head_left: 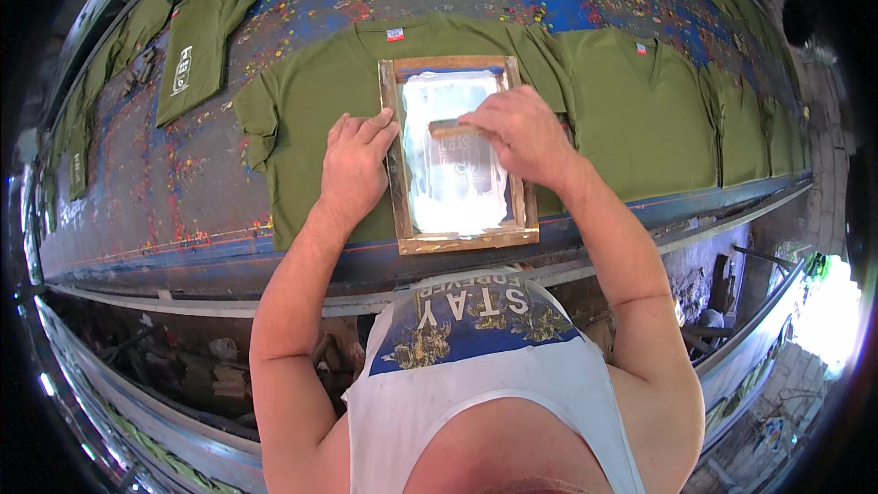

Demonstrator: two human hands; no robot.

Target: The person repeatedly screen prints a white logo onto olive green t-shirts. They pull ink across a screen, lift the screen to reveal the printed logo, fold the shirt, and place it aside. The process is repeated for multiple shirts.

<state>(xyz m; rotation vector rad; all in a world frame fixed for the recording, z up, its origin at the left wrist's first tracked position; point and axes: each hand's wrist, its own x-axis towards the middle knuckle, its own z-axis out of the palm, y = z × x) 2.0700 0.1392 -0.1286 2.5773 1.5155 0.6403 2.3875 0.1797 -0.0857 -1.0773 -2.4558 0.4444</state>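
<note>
A wooden-framed printing screen (468,242) lies over the front of an olive-green T-shirt (315,82) spread on a long table. White ink (422,185) coats its mesh around a bare middle, where a faint design shows. My left hand (358,160) holds the frame's left rail, its fingertips curled against the wood. In my right hand (530,137) is a small squeegee with a wooden handle (448,128), gripped over the upper half of the mesh. The squeegee's lower edge is hard to make out against the bright ink.
To the right lie more green T-shirts (636,119) in a row. On the left, a green shirt (187,69) bears a white print. Colored specks cover the tabletop (174,183). A metal rail (210,305) runs along its near edge, close to my body.
</note>
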